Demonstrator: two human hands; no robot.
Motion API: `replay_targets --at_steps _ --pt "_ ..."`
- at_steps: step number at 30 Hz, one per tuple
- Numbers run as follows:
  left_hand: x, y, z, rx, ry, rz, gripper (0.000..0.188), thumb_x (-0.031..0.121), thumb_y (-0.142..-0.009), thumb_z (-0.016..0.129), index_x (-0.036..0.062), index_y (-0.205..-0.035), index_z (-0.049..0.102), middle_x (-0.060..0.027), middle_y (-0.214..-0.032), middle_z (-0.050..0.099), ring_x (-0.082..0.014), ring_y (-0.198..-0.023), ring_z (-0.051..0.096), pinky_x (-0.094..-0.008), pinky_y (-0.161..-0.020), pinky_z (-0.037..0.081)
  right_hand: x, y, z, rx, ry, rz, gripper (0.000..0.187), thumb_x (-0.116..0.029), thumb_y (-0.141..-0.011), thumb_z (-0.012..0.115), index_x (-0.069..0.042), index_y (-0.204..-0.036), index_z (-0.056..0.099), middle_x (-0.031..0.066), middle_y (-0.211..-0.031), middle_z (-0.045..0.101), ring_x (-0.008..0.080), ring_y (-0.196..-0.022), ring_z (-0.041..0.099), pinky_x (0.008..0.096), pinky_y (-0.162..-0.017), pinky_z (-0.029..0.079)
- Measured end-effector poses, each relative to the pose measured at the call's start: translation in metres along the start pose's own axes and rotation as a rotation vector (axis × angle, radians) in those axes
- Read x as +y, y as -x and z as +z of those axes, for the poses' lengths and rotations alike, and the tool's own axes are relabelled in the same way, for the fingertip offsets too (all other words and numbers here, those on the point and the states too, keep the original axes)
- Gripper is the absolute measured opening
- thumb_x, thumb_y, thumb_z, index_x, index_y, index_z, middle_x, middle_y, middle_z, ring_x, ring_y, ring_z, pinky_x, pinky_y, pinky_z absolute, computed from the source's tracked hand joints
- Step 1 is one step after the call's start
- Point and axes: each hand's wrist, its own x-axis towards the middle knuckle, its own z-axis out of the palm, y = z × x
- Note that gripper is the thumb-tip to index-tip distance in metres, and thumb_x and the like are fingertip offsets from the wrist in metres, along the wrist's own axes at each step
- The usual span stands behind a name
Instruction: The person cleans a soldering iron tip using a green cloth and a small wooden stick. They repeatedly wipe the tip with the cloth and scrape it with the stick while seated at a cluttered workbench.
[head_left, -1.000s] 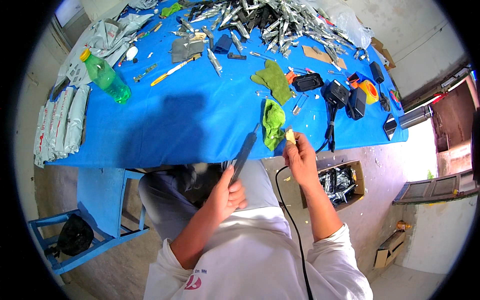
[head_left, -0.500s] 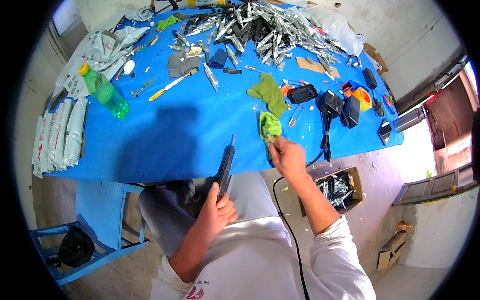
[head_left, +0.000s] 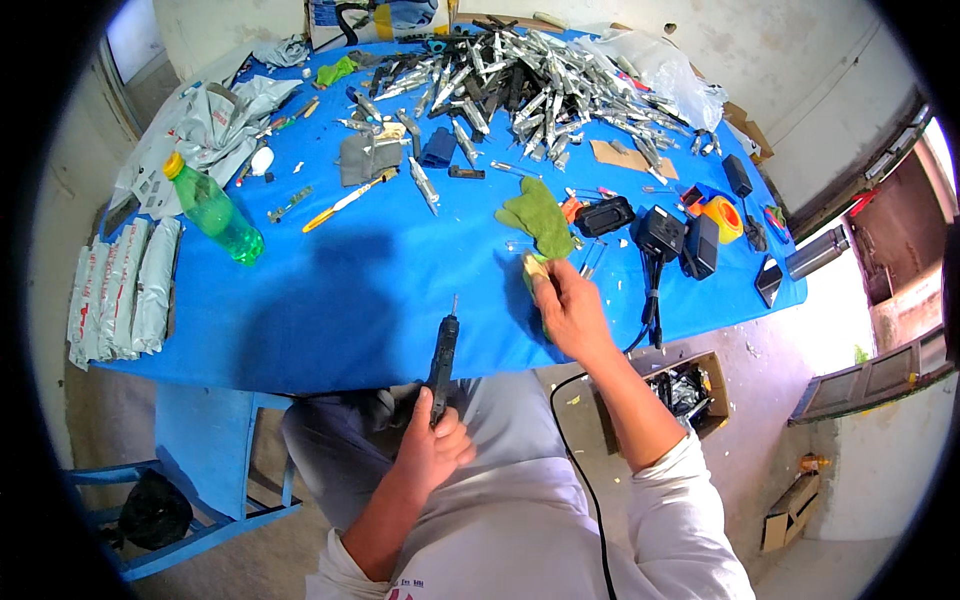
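Note:
In my left hand (head_left: pixel 435 445), close to my lap at the table's front edge, I grip a slim black tool (head_left: pixel 442 352). It points away from me, and a thin metal tip sticks out of its far end; its exact kind is unclear. My right hand (head_left: pixel 578 310) is closed on a bunched light-green cloth (head_left: pixel 535 268), mostly hidden behind the fingers. Just beyond that hand a darker green cloth (head_left: pixel 542 215) lies flat on the blue tablecloth (head_left: pixel 330 290). Small clear glass tubes (head_left: pixel 592 258) lie to the right of it.
A pile of silver-wrapped pieces (head_left: pixel 540 85) covers the far side. A green bottle (head_left: pixel 215 210) and silver packets (head_left: pixel 125 290) occupy the left. Black power adapters (head_left: pixel 660 232) and an orange tape roll (head_left: pixel 722 218) sit right; a filled carton (head_left: pixel 685 395) stands below.
The light-green cloth, spread above my right fingers before, is now bunched and mostly covered by them. My left hand and the black tool have shifted slightly lower in the picture.

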Motion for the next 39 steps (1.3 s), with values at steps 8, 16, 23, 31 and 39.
replay_targets --at_steps 8,16,23,31,39 --pt "0.006 -0.003 0.007 0.081 0.029 -0.021 0.064 0.069 -0.093 0.03 0.0189 -0.055 0.038 0.0065 -0.045 0.021 -0.0106 -0.039 0.021 -0.0293 -0.051 0.031 0.0 -0.101 0.035 -0.304 -0.393 0.206 0.024 -0.023 -0.094 0.056 0.0 -0.092 0.064 0.0063 -0.072 0.063 0.0154 -0.066 0.059 0.0305 -0.06 0.045" --pt "0.005 -0.006 -0.002 0.073 0.011 -0.029 0.063 0.07 -0.093 0.03 0.0186 -0.057 0.039 0.0061 -0.046 0.022 -0.0104 -0.041 0.023 -0.0298 -0.053 0.031 0.025 -0.11 0.028 0.229 -0.008 -0.077 0.027 -0.026 -0.089 0.058 -0.002 -0.098 0.068 0.0173 -0.091 0.068 0.0302 -0.082 0.066 0.0375 -0.073 0.05" --pt "0.005 -0.013 -0.005 0.044 -0.016 -0.039 0.062 0.069 -0.093 0.031 0.0183 -0.058 0.038 0.0061 -0.048 0.023 -0.0101 -0.043 0.022 -0.0288 -0.055 0.031 0.016 0.003 -0.015 0.06 0.333 -0.176 0.03 -0.024 -0.083 0.071 -0.002 -0.102 0.066 0.0147 -0.086 0.061 0.0291 -0.071 0.06 0.0367 -0.065 0.048" --pt "0.002 -0.018 0.004 0.026 0.066 -0.02 0.06 0.065 -0.095 0.033 0.018 -0.058 0.037 0.0063 -0.048 0.024 -0.0098 -0.043 0.022 -0.0284 -0.056 0.031 0.011 0.017 0.005 0.183 0.191 -0.227 0.018 -0.011 -0.084 0.068 0.0 -0.098 0.063 0.0169 -0.091 0.059 0.032 -0.071 0.061 0.0381 -0.063 0.05" --pt "-0.001 -0.015 0.005 0.068 -0.038 0.023 0.055 0.061 -0.095 0.041 0.0179 -0.06 0.037 0.0062 -0.049 0.025 -0.0093 -0.043 0.024 -0.0281 -0.056 0.031 -0.028 0.044 0.054 -0.184 0.046 -0.332 0.018 -0.014 -0.085 0.067 -0.004 -0.1 0.063 0.015 -0.094 0.062 0.0354 -0.078 0.062 0.0416 -0.066 0.051"
